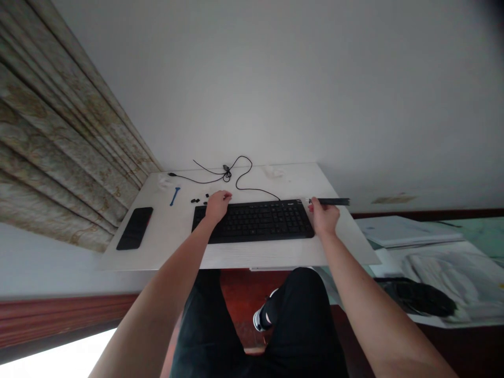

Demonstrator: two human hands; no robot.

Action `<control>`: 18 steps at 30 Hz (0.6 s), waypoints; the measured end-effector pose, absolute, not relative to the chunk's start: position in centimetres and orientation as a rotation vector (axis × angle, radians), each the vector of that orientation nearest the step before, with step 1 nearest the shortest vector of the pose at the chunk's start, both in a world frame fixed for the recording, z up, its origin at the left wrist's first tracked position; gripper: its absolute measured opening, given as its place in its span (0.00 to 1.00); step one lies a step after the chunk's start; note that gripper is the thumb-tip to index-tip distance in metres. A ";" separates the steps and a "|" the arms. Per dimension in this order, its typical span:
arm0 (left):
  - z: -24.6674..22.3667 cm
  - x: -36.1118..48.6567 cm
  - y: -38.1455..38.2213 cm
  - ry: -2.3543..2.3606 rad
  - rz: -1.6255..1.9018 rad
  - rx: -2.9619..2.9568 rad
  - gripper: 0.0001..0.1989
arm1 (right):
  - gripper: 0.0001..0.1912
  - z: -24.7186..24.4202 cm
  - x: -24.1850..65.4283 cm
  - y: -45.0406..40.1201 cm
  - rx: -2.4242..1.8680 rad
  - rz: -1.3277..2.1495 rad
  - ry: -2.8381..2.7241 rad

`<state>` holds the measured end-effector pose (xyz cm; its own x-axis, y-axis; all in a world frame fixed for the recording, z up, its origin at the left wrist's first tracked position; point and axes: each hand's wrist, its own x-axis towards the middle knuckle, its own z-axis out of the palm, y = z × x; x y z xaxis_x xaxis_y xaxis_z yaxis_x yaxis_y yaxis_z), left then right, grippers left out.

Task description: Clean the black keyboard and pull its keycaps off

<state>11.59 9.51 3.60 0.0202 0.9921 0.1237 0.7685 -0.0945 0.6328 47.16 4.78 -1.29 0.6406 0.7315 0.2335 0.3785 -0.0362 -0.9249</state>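
Note:
A black keyboard (260, 220) lies on the white table, its keys facing up. My left hand (217, 207) is over its upper left corner, thumb and fingers drawn together; whether anything small is between them cannot be made out. Several small black pieces, perhaps keycaps (195, 200), lie just left of that hand. At the keyboard's upper right corner my right hand (325, 216) is closed on a slim black tool (334, 201). The tool's dark bar sticks out to the right, and small pale bits show by its left end. Its exact kind is unclear.
A black cable (252, 189) runs from the keyboard to a tied bundle near the wall. A blue tool (175, 196) and a black phone (135, 228) lie at left. Curtains (59, 121) hang beside the table (236, 255). Bagged items (444, 278) sit at lower right.

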 end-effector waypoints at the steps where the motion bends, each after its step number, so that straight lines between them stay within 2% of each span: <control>1: 3.7 10.9 9.9 1.828 0.694 1.958 0.08 | 0.21 -1.2 47.1 4.7 -1.671 0.352 -0.914; 6: 3.2 8.7 10.6 1.909 0.503 2.140 0.11 | 0.21 -0.8 46.8 4.7 -1.709 0.354 -0.909; 12: 3.0 11.5 9.4 1.782 0.859 2.187 0.13 | 0.22 -1.0 47.0 4.8 -1.714 0.330 -0.933; 18: 2.7 17.1 7.5 1.496 0.952 2.184 0.14 | 0.20 -0.8 46.9 4.6 -1.689 0.344 -0.903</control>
<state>17.12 7.52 2.71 0.2265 0.9127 0.3402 0.6943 -0.3963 0.6007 46.90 4.61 -0.79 0.6634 0.7145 0.2223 0.3857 -0.0719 -0.9198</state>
